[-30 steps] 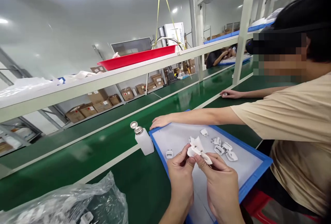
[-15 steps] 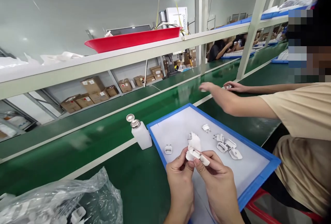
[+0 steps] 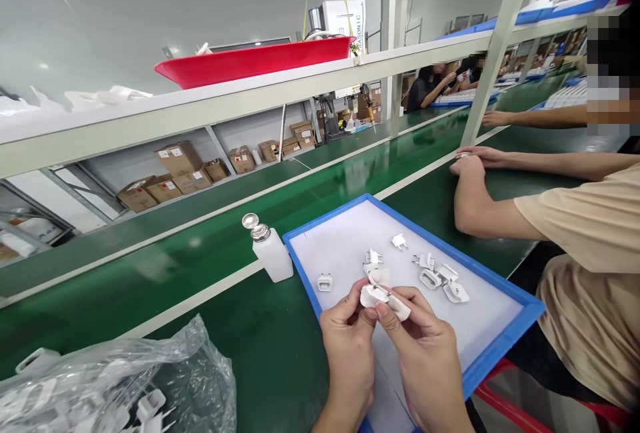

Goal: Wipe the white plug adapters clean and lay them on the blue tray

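My left hand [image 3: 349, 343] and my right hand [image 3: 426, 346] are close together over the near part of the white tray with a blue rim [image 3: 500, 286]. Both are closed, thumbs and fingertips pinching a small white plastic plug part [image 3: 373, 296] between them. Its right end lies in my right fingers; I cannot tell whether it is one piece or two. A pale, blurred scrap [image 3: 381, 277] sticks up just behind it. Beyond my fingers a white two-pin plug [image 3: 373, 258] lies on the tray. Another plug piece [image 3: 325, 282] sits near the tray's left rim.
Several white plug pieces [image 3: 443, 280] cluster at the tray's right. A white pump bottle [image 3: 274, 256] stands left of the tray. A clear plastic bag [image 3: 200, 373] of plug parts lies front left. A co-worker's arm [image 3: 480, 200] rests at the right. A shelf beam [image 3: 240, 93] crosses above.
The co-worker's nearer hand has moved right and joined the other hand. The pale scrap behind my held part has dropped a little, showing more of the plug behind. My hands have barely moved.
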A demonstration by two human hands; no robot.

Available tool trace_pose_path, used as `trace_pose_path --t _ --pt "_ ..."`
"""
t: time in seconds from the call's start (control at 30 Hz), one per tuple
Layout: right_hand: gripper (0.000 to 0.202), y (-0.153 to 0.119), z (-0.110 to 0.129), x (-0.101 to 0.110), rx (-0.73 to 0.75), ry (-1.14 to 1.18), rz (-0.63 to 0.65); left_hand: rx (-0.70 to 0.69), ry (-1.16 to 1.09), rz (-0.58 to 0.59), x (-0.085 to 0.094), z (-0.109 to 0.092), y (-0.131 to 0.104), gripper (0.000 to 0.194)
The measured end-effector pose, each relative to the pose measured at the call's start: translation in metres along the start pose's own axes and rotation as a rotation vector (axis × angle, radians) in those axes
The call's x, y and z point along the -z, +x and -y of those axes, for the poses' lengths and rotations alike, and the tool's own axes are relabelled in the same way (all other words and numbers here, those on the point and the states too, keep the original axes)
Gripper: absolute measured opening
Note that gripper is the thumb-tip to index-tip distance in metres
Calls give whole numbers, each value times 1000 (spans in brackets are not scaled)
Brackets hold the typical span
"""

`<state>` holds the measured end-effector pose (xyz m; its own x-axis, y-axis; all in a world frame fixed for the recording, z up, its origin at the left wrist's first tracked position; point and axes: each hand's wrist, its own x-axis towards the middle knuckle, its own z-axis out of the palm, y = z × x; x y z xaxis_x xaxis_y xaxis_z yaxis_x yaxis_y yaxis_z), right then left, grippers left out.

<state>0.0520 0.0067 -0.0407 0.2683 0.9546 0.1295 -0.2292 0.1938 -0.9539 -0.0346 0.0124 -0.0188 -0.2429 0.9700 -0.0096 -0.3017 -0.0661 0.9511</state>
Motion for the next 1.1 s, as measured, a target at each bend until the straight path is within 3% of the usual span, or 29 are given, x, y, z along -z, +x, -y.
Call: trace_pose_path --t 0.1,0.33,0.5,0.57,0.77,0.8,0.9,1.0,1.1 --pt "27 2 1 4 5 -15 13 -13 -11 29 0 0 0 39" --pt "20 -6 -8 -4 31 -51 -230 7 -57 14 0 1 1 34" --pt "27 -3 -1 -4 27 -67 -37 -19 -90 38 0 -2 1 27" --pt "25 -1 0 -2 35 -81 -34 -16 -114 51 -1 -4 0 24" --pt "20 -7 8 5 45 -60 -129 232 -490 162 -2 -7 2 13" --pt "21 -9 12 5 25 -8 -126 288 -569 147 -2 -8 3 9" --pt "27 -11 33 4 -161 248 -166 431 -724 42 -3 -13 6 28" --pt "37 -9 52 3 -350 409 -338 513 -757 -23 -3 -19 9 41" --pt "39 -11 57 4 -296 380 -412 542 -769 -34 -2 -21 9 44"
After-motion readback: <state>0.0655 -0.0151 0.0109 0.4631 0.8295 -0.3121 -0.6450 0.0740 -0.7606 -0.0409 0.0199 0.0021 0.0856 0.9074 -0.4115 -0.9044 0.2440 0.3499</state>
